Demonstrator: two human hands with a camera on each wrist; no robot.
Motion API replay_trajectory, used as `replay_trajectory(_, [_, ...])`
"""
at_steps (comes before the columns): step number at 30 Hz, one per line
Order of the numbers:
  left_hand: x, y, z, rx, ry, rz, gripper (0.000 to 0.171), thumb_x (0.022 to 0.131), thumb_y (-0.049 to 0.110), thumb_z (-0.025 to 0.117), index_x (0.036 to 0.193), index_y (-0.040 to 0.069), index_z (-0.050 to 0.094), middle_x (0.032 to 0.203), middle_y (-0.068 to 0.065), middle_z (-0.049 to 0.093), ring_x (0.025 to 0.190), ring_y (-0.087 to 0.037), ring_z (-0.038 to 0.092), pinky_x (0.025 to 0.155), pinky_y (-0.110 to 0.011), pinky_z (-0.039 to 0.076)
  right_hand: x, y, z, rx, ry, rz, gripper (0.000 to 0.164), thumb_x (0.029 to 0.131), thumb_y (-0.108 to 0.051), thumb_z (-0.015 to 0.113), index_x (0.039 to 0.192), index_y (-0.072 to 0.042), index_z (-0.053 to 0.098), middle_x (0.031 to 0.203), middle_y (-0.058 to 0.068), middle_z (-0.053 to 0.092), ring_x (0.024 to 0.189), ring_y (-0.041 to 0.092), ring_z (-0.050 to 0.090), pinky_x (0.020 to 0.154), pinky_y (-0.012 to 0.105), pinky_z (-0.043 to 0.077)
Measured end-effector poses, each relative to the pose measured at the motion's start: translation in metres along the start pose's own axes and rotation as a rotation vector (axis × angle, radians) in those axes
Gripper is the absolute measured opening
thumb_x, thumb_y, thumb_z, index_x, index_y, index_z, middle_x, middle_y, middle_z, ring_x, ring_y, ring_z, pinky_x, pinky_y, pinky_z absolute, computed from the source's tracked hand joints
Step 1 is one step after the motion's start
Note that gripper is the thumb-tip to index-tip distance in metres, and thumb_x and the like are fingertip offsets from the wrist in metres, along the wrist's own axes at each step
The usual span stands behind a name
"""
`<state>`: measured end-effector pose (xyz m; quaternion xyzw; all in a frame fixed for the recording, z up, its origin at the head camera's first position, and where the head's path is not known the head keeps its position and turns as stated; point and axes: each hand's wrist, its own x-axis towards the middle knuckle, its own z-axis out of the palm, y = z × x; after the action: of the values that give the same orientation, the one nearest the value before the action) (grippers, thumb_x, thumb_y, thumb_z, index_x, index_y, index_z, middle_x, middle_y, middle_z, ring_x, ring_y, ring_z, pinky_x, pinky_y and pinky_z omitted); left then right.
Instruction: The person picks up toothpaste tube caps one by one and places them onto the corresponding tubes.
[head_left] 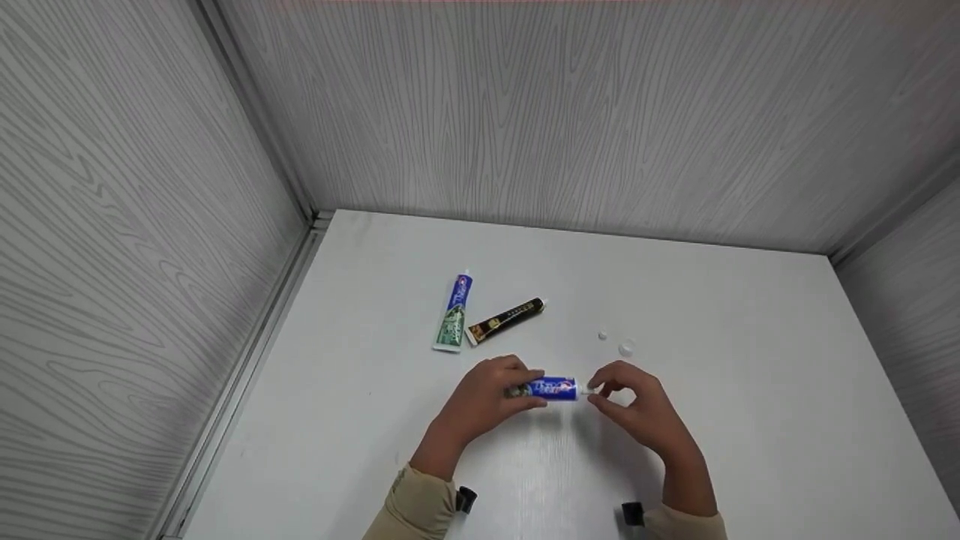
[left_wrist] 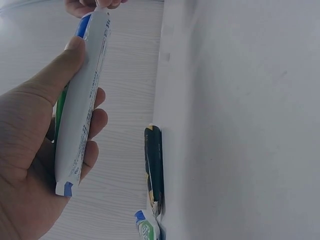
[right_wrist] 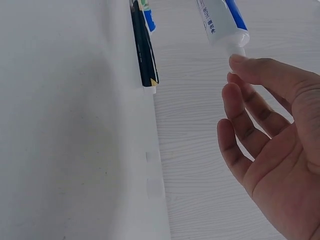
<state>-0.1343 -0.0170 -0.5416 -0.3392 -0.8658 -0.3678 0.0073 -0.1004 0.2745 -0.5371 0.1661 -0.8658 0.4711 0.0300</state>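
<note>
My left hand point(head_left: 486, 397) holds a blue, green and white toothpaste tube point(head_left: 553, 388) over the table, roughly level in the head view. In the left wrist view, its thumb presses along the printed white back of the tube point(left_wrist: 82, 100) and the fingers curl behind. At the tube's right end, my right hand point(head_left: 637, 405) pinches the small white cap point(head_left: 588, 391) between thumb and index finger. Seen from the right wrist, the other fingers are loosely bent, away from the tube; the fingertips partly hide the cap.
Beyond the hands, a blue and green toothpaste tube point(head_left: 454, 311) and a black toothpaste tube point(head_left: 507, 321) lie on the white table point(head_left: 750, 360). A small white cap point(head_left: 602, 335) and a larger pale cap point(head_left: 626, 347) lie to their right. Grey wood-grain panels point(head_left: 525, 112) surround the table.
</note>
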Motion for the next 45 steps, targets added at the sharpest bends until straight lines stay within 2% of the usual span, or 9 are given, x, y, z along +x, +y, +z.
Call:
replay_trajectory(7, [-0.0009,-0.0025,0.0005,0.016,0.004,0.02,0.044,0.095,0.043,0.079,0.133,0.021,0.077,0.104,0.005,0.072,0.086,-0.006,0.06,0.078,-0.027,0.052,-0.0001,-0.0019,0.0,-0.015,-0.005,0.008,0.02,0.093,-0.009,0.083,0.105,-0.023,0.076,0.104,-0.013,0.074,0.088,0.009,0.07,0.09,0.036,0.057])
replay_trajectory(13, [-0.0008,-0.0012,-0.0002,0.01,-0.008,0.001,0.045,0.095,0.044,0.078,0.134,0.023,0.076,0.106,0.005,0.072,0.088,-0.006,0.06,0.08,-0.027,0.052,0.0005,0.0012,0.0006,-0.019,-0.019,0.013,0.016,0.096,-0.014,0.081,0.106,-0.025,0.077,0.105,-0.01,0.075,0.091,0.009,0.068,0.09,0.035,0.057])
replay_trajectory(19, [-0.0019,-0.0011,-0.0001,0.017,-0.006,0.002,0.045,0.095,0.046,0.077,0.134,0.023,0.076,0.106,0.006,0.072,0.088,-0.006,0.06,0.08,-0.027,0.052,0.0001,0.0016,-0.0003,-0.01,-0.048,0.054,0.01,0.101,-0.023,0.075,0.11,-0.025,0.077,0.108,-0.009,0.076,0.096,0.01,0.066,0.091,0.037,0.058])
replay_trajectory(28, [-0.0025,-0.0009,0.0015,0.028,0.004,0.016,0.045,0.095,0.047,0.076,0.134,0.023,0.076,0.106,0.006,0.072,0.088,-0.006,0.06,0.081,-0.028,0.052,-0.0009,0.0005,-0.0006,-0.042,-0.087,0.106,0.013,0.105,-0.032,0.068,0.113,-0.025,0.077,0.111,-0.009,0.076,0.096,0.008,0.064,0.092,0.036,0.055])
replay_trajectory(34, [-0.0019,0.0004,0.001,0.013,0.009,0.026,0.045,0.094,0.045,0.078,0.133,0.021,0.077,0.105,0.005,0.072,0.087,-0.007,0.06,0.079,-0.027,0.051,-0.0005,0.0009,-0.0013,-0.038,-0.078,0.111,0.017,0.107,-0.031,0.066,0.114,-0.021,0.079,0.11,-0.009,0.077,0.103,0.009,0.068,0.094,0.034,0.055])
replay_trajectory(38, [-0.0014,0.0019,0.0,-0.004,0.006,0.018,0.045,0.094,0.044,0.079,0.133,0.021,0.077,0.105,0.004,0.072,0.086,-0.007,0.06,0.079,-0.027,0.051,-0.0006,0.0005,-0.0029,-0.034,-0.053,0.117,0.02,0.107,-0.029,0.066,0.118,-0.018,0.079,0.115,-0.002,0.077,0.106,0.01,0.068,0.096,0.035,0.056])
replay_trajectory(45, [-0.0023,0.0027,-0.0002,0.009,-0.015,-0.013,0.045,0.095,0.047,0.077,0.135,0.025,0.076,0.106,0.007,0.072,0.089,-0.006,0.059,0.081,-0.026,0.052,-0.0021,-0.0023,-0.0053,-0.032,0.01,0.066,0.015,0.101,-0.02,0.075,0.115,-0.025,0.077,0.115,0.005,0.077,0.1,0.01,0.068,0.094,0.031,0.057])
